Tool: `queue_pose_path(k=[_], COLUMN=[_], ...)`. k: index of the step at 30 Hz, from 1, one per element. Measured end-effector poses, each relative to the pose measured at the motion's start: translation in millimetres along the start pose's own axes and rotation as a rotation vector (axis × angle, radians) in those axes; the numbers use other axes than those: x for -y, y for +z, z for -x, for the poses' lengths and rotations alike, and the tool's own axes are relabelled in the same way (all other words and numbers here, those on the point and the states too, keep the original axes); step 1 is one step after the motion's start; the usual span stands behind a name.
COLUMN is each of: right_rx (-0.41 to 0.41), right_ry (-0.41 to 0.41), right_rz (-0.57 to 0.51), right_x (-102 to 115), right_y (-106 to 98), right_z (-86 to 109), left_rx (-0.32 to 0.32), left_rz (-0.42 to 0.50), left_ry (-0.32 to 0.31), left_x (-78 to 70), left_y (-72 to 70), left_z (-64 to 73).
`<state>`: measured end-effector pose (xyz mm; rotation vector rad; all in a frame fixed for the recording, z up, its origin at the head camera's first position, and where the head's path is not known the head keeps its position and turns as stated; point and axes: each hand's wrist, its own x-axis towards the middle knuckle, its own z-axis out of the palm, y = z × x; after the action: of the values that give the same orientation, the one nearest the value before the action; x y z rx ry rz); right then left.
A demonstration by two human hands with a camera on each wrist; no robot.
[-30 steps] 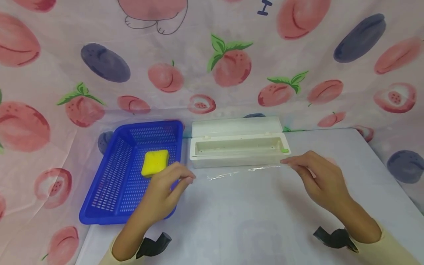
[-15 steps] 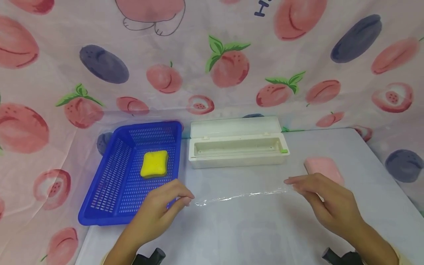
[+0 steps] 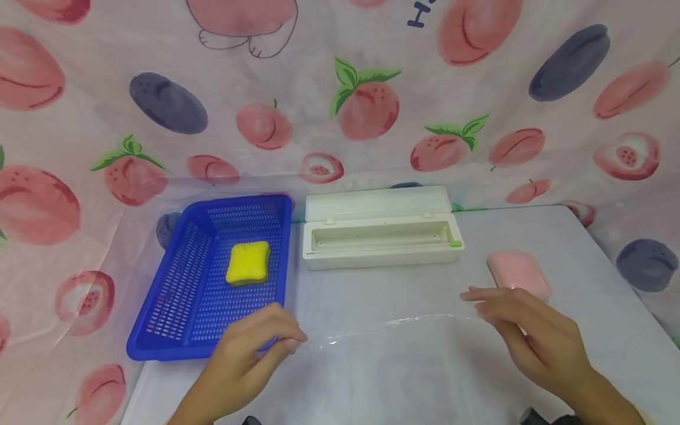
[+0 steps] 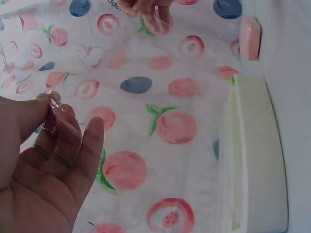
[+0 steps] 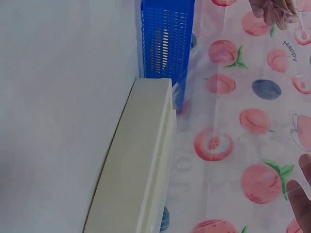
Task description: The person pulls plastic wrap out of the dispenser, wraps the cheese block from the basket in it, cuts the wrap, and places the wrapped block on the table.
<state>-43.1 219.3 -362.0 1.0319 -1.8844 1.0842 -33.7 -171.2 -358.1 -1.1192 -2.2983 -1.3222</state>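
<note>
A sheet of clear cling film stretches between my two hands above the white table, its upper edge showing as a thin shiny line. My left hand pinches one end between thumb and fingertips; crumpled film shows there in the left wrist view. At the other end my right hand holds the film, with the index finger reaching forward. Behind the film stands a long white dispenser box, lid raised, with a green slider at its right front edge.
A blue basket stands at the left, a yellow sponge inside it. On the right a pink block lies just beyond my right hand. Fruit-printed cloth hangs behind the table.
Both hands have drawn back from the dispenser box toward me with the film between them. They have moved slightly further apart, and the pink block has come into view.
</note>
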Motion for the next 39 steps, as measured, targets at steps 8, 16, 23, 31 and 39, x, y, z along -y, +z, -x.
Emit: queue_pose_path(k=[8, 16, 23, 31, 39], right_rx=[-0.103, -0.117, -0.112, -0.134, -0.172], right_ry=[-0.102, -0.079, -0.109, -0.158, -0.202], right_rz=[-0.067, -0.024, -0.055, -0.11, -0.126], right_x=[-0.7, 8.7, 8.5, 8.8, 23.5], right_y=[5.8, 9.5, 9.9, 7.2, 4.8], right_z=[-8.5, -21.7, -16.5, -10.6, -24.1], left_rx=[-0.057, -0.089, -0.053, -0.084, -0.108], left_rz=[0.019, 0.035, 0.019, 0.024, 0.053], left_ry=[0.105, 0.113, 0.064, 0.136, 0.142], left_x=[-1.7, -2.7, -3.1, -6.5, -15.4], left_y=[-0.2, 0.6, 1.1, 1.6, 1.8], left_z=[-2.4, -3.5, 0.8, -1.7, -4.2])
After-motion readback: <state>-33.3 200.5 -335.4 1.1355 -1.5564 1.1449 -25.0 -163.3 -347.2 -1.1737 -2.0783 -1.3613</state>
